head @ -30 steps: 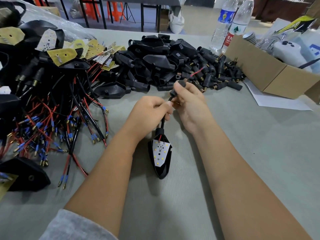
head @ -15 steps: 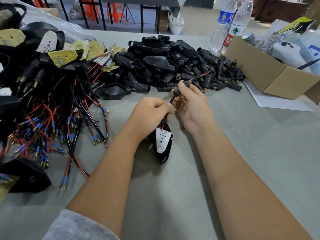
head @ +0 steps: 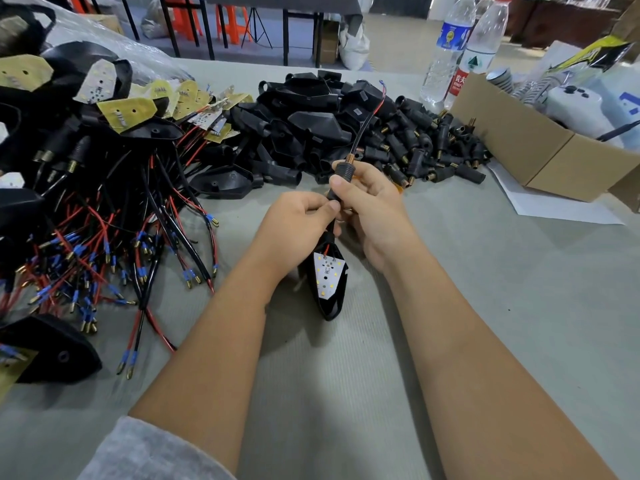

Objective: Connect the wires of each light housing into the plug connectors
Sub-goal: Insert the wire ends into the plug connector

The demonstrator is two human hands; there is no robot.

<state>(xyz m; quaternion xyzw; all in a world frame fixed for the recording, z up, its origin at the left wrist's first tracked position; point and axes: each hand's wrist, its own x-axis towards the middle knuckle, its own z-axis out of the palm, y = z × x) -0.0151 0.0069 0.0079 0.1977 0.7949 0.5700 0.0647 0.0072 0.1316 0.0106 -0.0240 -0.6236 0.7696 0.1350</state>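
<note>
A black light housing (head: 329, 289) with a white LED board hangs tip-down over the grey table (head: 485, 323) at centre. My left hand (head: 294, 226) pinches its neck just above the board. A black plug connector (head: 343, 173) with a brass threaded end sits on the wires above that, and my right hand (head: 370, 206) grips it between thumb and fingers. The black and red wires (head: 365, 123) stick up out of the connector's top, ending in blue-sleeved tips.
Wired housings with red and black leads (head: 104, 220) lie heaped at left. A pile of empty black housings (head: 311, 123) and plug connectors (head: 436, 150) sits behind my hands. A cardboard box (head: 519, 143) and two water bottles (head: 460, 53) stand at right.
The plug connector has slid down the wires toward the housing, so more wire now sticks out above it. The housing has risen slightly and both hands lifted with it.
</note>
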